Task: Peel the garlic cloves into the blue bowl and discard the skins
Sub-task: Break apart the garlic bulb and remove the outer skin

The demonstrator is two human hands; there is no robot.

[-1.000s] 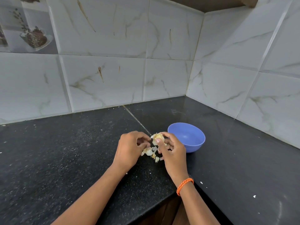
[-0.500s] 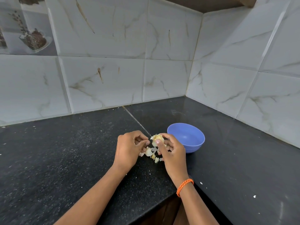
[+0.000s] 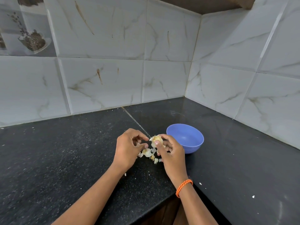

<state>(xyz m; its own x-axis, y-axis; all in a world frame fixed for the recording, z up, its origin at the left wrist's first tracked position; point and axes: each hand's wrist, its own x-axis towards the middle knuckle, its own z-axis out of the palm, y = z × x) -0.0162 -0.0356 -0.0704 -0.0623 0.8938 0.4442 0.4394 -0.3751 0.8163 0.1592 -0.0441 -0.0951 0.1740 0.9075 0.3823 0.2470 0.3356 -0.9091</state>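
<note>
On the black tabletop (image 3: 65, 159), near the tiled corner, peeling is under way but far from complete. The blue bowl (image 3: 186, 140) stands just beside the right hand and, as far as its visible interior shows, holds no peeled clove. A small scatter of loose skins (image 3: 148, 153) lies on the tabletop beneath and between the two hands; none has been discarded, and a few white flecks lie further out toward the near edge.

The right hand (image 3: 172, 151), with an orange band at the wrist, grips the garlic (image 3: 156, 139) above the tabletop: the thumb presses its near face and the curled fingers (image 3: 167, 146) close behind it. Papery skin is still attached at its top.

The left hand (image 3: 128, 148) sits just to the left of the garlic, fingers curled, thumb and forefinger drawn toward each other at the edge of the skin. Whether they hold a shred of skin or merely touch it cannot be told.

Judgement: an early stage; cloves remain to be freed, dropped into the bowl, and the skins cleared.
</note>
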